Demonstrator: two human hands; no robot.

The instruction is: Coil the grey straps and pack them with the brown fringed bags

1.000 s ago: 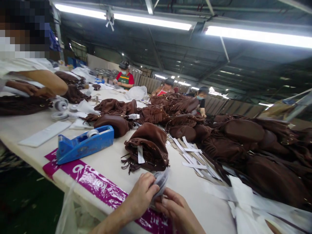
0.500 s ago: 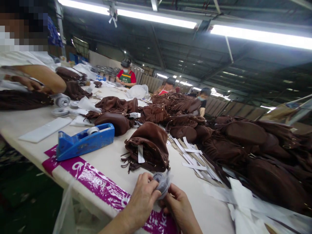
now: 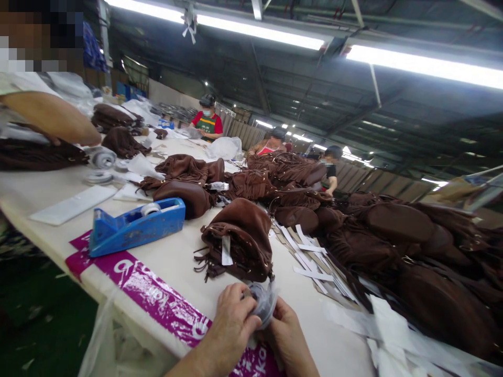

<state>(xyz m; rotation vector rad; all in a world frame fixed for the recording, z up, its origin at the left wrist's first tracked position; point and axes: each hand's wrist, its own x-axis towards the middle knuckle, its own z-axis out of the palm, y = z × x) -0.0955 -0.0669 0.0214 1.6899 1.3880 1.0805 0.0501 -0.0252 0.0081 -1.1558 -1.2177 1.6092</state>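
Note:
Both my hands are closed together on a small crumpled clear plastic piece (image 3: 262,302) at the near edge of the white table (image 3: 176,262). My left hand (image 3: 231,324) pinches it from the left with thumb and fingers. My right hand (image 3: 288,335) grips it from the right and below. Just beyond my hands lies a brown fringed suede bag (image 3: 239,238) with a white paper strip on it.
A blue tape dispenser (image 3: 135,225) sits to the left on a magenta printed strip (image 3: 157,301). Many brown bags (image 3: 393,235) are heaped at the right, beside white paper strips (image 3: 310,259). A co-worker's arm (image 3: 51,118) reaches in at far left; other people work at the far end.
My hands have lifted the plastic piece slightly and worked it between the fingers. The view has drifted a little to the left. The co-worker's arm has shifted.

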